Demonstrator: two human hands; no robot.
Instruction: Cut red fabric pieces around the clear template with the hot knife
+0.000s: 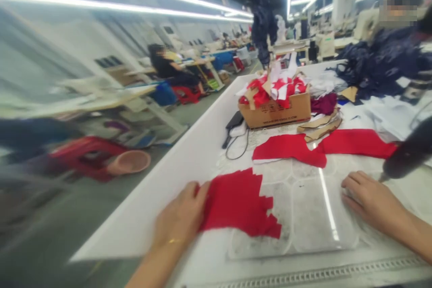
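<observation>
On the left, my left hand [184,213] grips the left edge of a stack of red fabric pieces [234,202], thumb on top. The pieces lie fanned out on the table, with a stepped, jagged right edge. My right hand [367,195] rests on the table to the right, fingers slightly bent and apart, with no object seen in it. Close above it is a dark, blurred cylindrical machine part [410,150]. Beyond both hands, two more red fabric pieces, a left one [288,147] and a right one [357,141], lie nearly end to end.
A cardboard box [276,112] at the back holds red and white fabric scraps. Beside it are brown paper strips [322,126] and a black device [234,121] with a cable. Dark fabric [381,63] is heaped at the back right. A person [170,67] sits across the aisle.
</observation>
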